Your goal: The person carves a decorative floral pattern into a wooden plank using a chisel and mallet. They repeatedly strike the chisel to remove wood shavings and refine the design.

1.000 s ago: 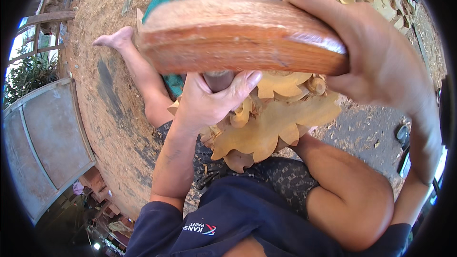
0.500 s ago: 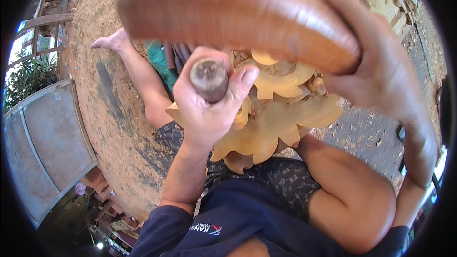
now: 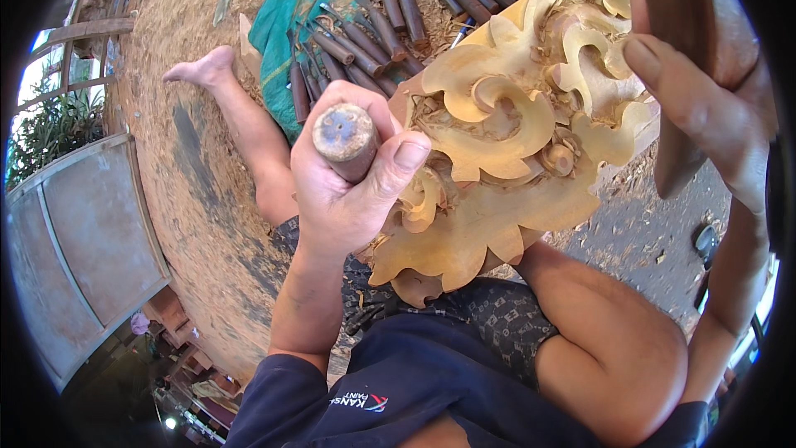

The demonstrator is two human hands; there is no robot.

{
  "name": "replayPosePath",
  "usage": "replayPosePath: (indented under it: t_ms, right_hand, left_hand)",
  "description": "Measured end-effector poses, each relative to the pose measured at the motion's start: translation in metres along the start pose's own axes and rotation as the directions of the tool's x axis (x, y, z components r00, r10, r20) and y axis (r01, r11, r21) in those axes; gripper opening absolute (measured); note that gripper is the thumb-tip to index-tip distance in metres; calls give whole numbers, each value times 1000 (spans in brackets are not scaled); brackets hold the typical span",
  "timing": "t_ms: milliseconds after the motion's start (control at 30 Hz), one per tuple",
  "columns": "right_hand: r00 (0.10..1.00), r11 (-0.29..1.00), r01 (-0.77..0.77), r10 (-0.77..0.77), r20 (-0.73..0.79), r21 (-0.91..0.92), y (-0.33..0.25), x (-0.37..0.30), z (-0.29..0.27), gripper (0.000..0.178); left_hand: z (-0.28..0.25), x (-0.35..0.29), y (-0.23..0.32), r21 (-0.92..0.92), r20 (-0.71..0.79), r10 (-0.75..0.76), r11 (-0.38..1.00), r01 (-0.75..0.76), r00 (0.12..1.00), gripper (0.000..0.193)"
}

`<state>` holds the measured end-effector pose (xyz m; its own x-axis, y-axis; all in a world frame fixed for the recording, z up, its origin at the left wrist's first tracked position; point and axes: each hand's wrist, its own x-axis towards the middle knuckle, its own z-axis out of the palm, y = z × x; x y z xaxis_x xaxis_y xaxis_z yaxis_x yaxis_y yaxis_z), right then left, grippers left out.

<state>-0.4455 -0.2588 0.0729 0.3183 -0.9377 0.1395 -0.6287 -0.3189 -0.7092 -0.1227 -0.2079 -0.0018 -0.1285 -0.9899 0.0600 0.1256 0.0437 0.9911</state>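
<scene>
My left hand [image 3: 344, 191] is wrapped round the round wooden handle of a carving chisel [image 3: 344, 137], its butt end turned up at me; the blade is hidden below the fist. Under and to the right of it, a yellowish wood carving [image 3: 497, 224] with scrolls and scalloped leaf edges lies across my lap. Raised at the far right, my right hand [image 3: 713, 116] grips a dark brown wooden mallet [image 3: 676, 50]. That mallet is held apart from the chisel and partly runs out of the picture's top.
Several chisels with dark handles [image 3: 365, 46] lie on a green cloth [image 3: 286, 29] beyond the carving. My bare left leg [image 3: 249, 133] stretches over chip-strewn ground [image 3: 199, 199]. A grey metal panel [image 3: 91, 241] stands at the left. Wood chips [image 3: 643, 224] litter the right side.
The mallet has swung from above the chisel away to the right with my right hand, uncovering the carving and chisels. My left hand has shifted slightly, still holding the chisel.
</scene>
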Motion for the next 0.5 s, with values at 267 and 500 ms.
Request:
replayPosePath:
  t_ms: [267, 500]
  right_hand:
    - [914, 947, 314, -282, 292, -67, -32, 34, 31, 83]
    - [905, 969, 197, -122, 407, -147, -52, 31, 44, 77]
  left_hand:
    - [5, -28, -3, -32, -133, -43, 999, 39, 990, 20]
    - [4, -18, 2, 78, -399, 66, 996, -38, 914, 14]
